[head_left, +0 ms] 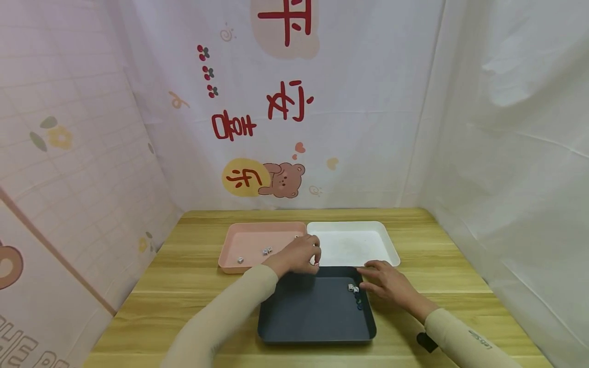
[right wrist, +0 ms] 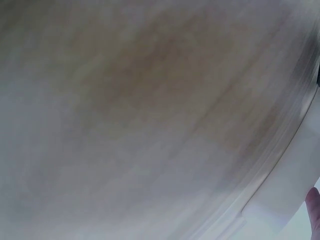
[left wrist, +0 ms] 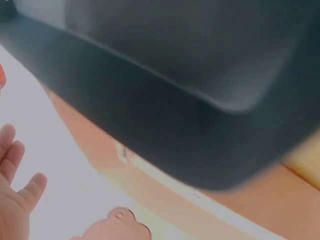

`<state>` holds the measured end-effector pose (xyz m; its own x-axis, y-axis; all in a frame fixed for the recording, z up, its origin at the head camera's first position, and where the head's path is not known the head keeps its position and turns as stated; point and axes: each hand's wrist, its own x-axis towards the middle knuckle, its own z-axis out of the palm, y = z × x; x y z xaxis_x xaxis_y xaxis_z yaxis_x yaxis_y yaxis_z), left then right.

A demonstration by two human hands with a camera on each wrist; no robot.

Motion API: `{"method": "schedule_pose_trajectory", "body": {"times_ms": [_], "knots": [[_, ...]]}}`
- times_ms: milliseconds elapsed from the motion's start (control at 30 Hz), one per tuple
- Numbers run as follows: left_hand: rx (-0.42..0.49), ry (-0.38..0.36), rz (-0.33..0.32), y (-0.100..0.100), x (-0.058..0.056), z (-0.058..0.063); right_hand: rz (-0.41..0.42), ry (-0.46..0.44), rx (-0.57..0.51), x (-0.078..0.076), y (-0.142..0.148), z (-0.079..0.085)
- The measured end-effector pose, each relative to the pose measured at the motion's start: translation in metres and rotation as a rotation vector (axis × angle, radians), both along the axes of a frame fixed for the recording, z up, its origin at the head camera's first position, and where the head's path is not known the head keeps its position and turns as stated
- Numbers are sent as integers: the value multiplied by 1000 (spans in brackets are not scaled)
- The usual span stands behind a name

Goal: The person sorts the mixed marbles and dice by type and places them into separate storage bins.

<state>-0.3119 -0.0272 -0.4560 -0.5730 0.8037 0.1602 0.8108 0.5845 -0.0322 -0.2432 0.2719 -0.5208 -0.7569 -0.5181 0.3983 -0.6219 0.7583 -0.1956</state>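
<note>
In the head view, my left hand [head_left: 299,254] reaches over the far edge of the dark grey tray [head_left: 317,312]. Its fingertips pinch a small red piece [head_left: 316,264], too small to tell its kind. The left wrist view shows part of that hand [left wrist: 17,192] beside the tray's blurred wall. My right hand [head_left: 388,282] has its fingers spread at the tray's right rim, beside two white dice [head_left: 351,288] and several dark blue and green pieces [head_left: 359,304]. Only a fingertip [right wrist: 313,205] of it appears in the right wrist view.
Behind the dark tray stand a pink tray [head_left: 253,237] holding several white dice [head_left: 265,252] and a white tray [head_left: 354,245] to its right. All three are on a wood-grain table [head_left: 184,296]. A black object [head_left: 427,342] lies by the right forearm. Printed cloth [head_left: 368,102] hangs around the table.
</note>
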Motion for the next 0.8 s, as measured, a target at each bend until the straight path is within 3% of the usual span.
{"method": "schedule_pose_trajectory", "body": {"times_ms": [233,467,800], "knots": [[60,-81,93,-32,-11,2,1,7,5,0,1,-2],[110,-177,226,-69,-15,7,8,7,0,1,1,1],[149,-197,371,-118,-26,12,9,3,-3,0,1,1]]}}
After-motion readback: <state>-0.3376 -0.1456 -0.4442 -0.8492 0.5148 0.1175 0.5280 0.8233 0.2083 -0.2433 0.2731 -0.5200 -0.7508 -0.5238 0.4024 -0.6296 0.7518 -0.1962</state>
